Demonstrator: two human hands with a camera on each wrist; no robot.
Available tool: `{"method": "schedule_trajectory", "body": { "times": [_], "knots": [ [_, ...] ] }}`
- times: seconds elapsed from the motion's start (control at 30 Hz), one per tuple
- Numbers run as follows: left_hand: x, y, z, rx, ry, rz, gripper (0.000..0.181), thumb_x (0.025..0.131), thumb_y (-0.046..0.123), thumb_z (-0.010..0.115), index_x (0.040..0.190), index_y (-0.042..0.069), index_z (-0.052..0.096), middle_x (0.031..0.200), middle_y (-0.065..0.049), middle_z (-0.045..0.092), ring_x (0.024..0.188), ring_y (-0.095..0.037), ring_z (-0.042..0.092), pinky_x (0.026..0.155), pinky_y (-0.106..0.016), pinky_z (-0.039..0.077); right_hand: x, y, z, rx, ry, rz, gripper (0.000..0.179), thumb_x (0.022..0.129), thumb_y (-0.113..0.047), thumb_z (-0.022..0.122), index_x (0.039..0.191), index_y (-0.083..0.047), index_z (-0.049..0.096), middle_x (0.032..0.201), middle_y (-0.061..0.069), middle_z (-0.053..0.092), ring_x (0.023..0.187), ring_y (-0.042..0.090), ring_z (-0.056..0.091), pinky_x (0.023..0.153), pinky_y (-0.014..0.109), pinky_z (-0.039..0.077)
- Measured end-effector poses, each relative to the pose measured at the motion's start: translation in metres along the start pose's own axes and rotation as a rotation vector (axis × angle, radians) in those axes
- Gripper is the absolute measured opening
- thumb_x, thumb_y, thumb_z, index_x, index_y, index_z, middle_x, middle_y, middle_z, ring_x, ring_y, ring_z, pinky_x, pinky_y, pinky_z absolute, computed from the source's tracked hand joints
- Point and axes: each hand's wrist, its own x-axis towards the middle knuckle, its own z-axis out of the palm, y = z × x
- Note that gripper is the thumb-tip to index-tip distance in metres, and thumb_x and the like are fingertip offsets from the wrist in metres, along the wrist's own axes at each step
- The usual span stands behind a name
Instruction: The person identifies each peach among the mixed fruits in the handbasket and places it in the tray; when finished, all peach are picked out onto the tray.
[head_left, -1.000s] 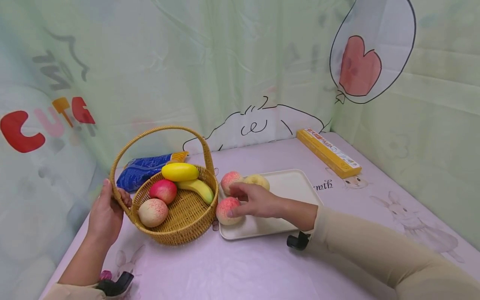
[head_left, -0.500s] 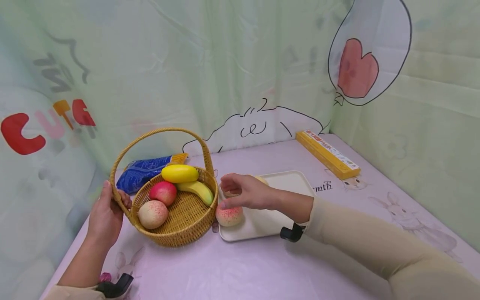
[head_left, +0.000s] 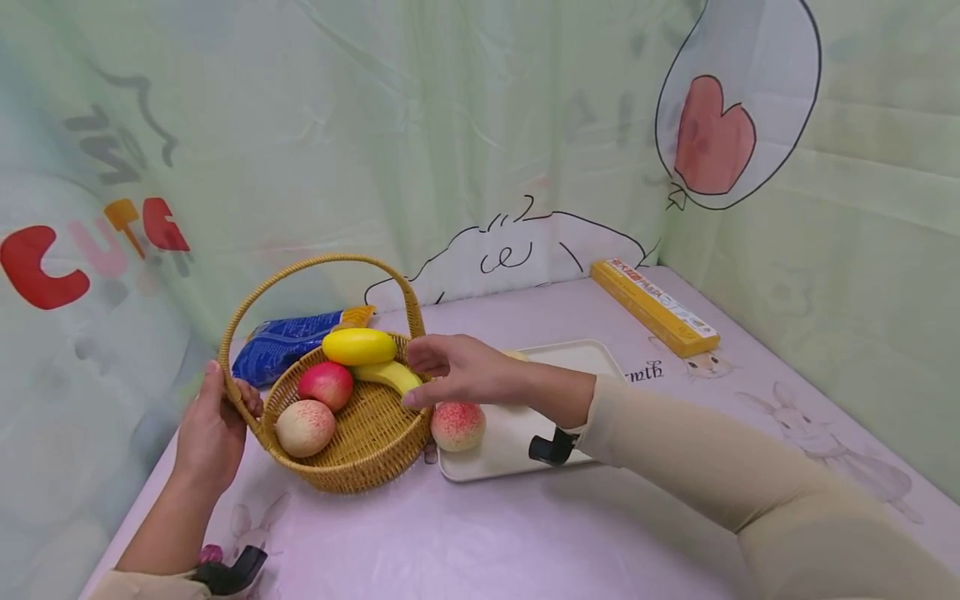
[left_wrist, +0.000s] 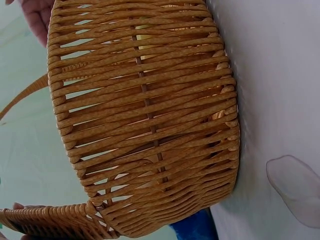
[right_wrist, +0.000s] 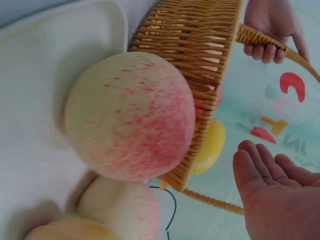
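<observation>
My left hand (head_left: pixel 212 433) grips the handle of a wicker basket (head_left: pixel 360 477) at its left foot. Inside lie two yellow bananas (head_left: pixel 360 345), a red apple (head_left: pixel 326 386) and a pale speckled peach (head_left: pixel 305 428). My right hand (head_left: pixel 476 371) hovers at the basket's right rim, holding nothing; its fingers (right_wrist: pixel 252 165) look loosely extended in the right wrist view. Below it, a pink peach (head_left: pixel 459 426) sits on the white tray (head_left: pixel 588 357). A second peach (right_wrist: pixel 122 205), hidden by my hand in the head view, stands beside a yellowish round fruit (right_wrist: pixel 70 231).
A blue packet (head_left: pixel 288 340) lies behind the basket against the curtain wall. At the back right is a long yellow pasta box (head_left: pixel 654 307). The tray's left edge comes close to the basket.
My right hand has moved left, from over the peaches on the tray to the basket's right rim. The left hand stays on the handle, and the fruit has stayed in place.
</observation>
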Motion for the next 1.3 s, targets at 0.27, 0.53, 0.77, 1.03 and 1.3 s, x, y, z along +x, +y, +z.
{"method": "schedule_trajectory", "body": {
  "times": [0.27, 0.53, 0.77, 1.03, 1.3],
  "knots": [
    [0.000, -0.001, 0.000, 0.006, 0.003, 0.018, 0.042, 0.106, 0.057, 0.041, 0.105, 0.016, 0.051, 0.088, 0.005, 0.053, 0.092, -0.012, 0.049, 0.086, -0.019, 0.047, 0.020, -0.019, 0.008, -0.050, -0.026, 0.019, 0.076, 0.089, -0.040, 0.082, 0.151, -0.011, 0.049, 0.144, 0.003, 0.060, 0.135, 0.018, 0.057, 0.112, 0.032, 0.046],
    [0.000, -0.002, 0.001, 0.013, 0.012, 0.025, 0.045, 0.107, 0.057, 0.041, 0.099, 0.014, 0.053, 0.088, 0.004, 0.053, 0.090, -0.013, 0.049, 0.086, -0.019, 0.047, 0.039, -0.033, 0.018, -0.004, -0.055, 0.005, 0.074, 0.089, -0.040, 0.082, 0.150, -0.012, 0.050, 0.140, -0.001, 0.063, 0.134, 0.019, 0.058, 0.109, 0.030, 0.048],
    [0.000, -0.003, 0.000, 0.011, 0.022, 0.018, 0.046, 0.106, 0.057, 0.041, 0.094, 0.015, 0.054, 0.087, 0.004, 0.052, 0.089, -0.013, 0.049, 0.086, -0.020, 0.046, 0.060, -0.036, 0.026, -0.053, -0.095, -0.021, 0.074, 0.091, -0.041, 0.080, 0.150, -0.008, 0.051, 0.143, 0.006, 0.063, 0.123, 0.009, 0.063, 0.103, 0.025, 0.050],
    [0.000, -0.003, 0.001, 0.020, 0.033, 0.008, 0.045, 0.107, 0.057, 0.040, 0.100, 0.015, 0.052, 0.087, 0.005, 0.052, 0.090, -0.013, 0.048, 0.086, -0.019, 0.046, 0.083, -0.037, 0.035, -0.114, -0.113, -0.036, 0.070, 0.093, -0.040, 0.078, 0.149, -0.006, 0.052, 0.143, 0.008, 0.063, 0.129, 0.013, 0.061, 0.101, 0.022, 0.050],
    [0.001, -0.003, 0.000, 0.048, 0.041, 0.003, 0.047, 0.107, 0.058, 0.039, 0.100, 0.013, 0.053, 0.088, 0.005, 0.051, 0.091, -0.013, 0.048, 0.087, -0.019, 0.046, 0.104, -0.035, 0.048, -0.134, -0.117, -0.011, 0.073, 0.092, -0.048, 0.077, 0.149, -0.010, 0.054, 0.139, 0.001, 0.065, 0.128, 0.012, 0.059, 0.100, 0.025, 0.051]
  ]
}}
